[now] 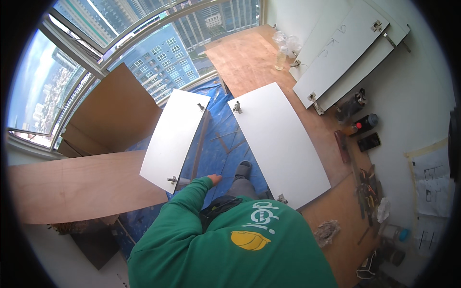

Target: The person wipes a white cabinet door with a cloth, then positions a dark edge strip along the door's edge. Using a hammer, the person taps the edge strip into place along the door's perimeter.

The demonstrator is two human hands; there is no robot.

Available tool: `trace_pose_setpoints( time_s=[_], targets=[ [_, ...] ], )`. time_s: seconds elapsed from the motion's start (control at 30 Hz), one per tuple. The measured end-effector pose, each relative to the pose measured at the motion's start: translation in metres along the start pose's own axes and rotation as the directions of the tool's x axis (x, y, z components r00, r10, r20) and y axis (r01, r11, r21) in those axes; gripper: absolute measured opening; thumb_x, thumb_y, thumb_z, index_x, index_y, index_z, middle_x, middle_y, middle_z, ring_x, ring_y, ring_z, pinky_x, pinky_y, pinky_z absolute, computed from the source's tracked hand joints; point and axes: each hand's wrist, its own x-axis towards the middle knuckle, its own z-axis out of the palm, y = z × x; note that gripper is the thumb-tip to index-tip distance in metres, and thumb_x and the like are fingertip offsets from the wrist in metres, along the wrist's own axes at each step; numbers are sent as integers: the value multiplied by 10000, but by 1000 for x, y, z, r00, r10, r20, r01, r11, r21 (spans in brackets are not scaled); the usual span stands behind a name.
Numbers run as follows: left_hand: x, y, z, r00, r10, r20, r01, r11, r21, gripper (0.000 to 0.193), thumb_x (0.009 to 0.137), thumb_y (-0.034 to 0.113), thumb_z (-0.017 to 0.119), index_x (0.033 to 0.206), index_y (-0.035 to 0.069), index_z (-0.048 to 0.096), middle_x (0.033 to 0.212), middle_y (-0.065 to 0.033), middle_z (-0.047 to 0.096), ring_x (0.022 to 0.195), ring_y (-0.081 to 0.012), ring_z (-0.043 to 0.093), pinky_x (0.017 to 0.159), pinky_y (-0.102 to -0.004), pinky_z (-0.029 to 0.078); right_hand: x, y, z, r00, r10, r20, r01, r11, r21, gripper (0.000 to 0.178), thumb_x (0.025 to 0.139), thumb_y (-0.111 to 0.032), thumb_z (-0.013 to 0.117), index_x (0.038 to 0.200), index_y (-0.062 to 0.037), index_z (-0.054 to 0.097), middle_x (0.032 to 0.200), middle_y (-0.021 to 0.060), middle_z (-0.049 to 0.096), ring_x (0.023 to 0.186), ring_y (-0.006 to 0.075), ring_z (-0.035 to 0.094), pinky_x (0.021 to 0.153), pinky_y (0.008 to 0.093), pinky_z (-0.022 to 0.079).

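My left hand [214,179] hangs at the end of a green sleeve, beyond the lower right corner of a white cabinet door [174,137]. How its fingers lie is too small to make out, and nothing shows in it. That door carries two metal hinges, an upper hinge [200,107] and a lower hinge [172,180]. A second, wider white door [281,144] lies to the right, partly over the plywood top, with a hinge [237,108] at its far left corner and another hinge [282,198] near my body. My right hand is out of view.
Blue sheeting [218,144] covers the floor around my shoe [243,169]. More white doors [341,53] lean at the right wall. Bottles [367,124], a phone [369,142] and hand tools [369,189] lie along the plywood top [249,57]. A long board [81,185] extends left.
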Motion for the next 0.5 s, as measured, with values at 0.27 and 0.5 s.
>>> trace_pose_setpoints(
  time_s=[0.27,0.5],
  targets=[
    [-1,9,11,954,48,297,-96,984,150,414,964,345,592,1223,28,656,1205,-206,687,1153,-311,649,986,-443,522,3,10,-5,999,34,-23,-33,999,25,198,948,-248,646,878,-62,645,748,31,635,663,142,606,600,324,500],
    [2,-27,38,974,-177,144,202,962,-182,440,948,375,660,1192,10,686,1061,-152,746,982,-229,734,825,-354,591,5,6,-3,999,33,16,-33,999,14,186,942,-244,648,891,-65,647,758,32,641,665,146,612,598,324,504]
  ],
)
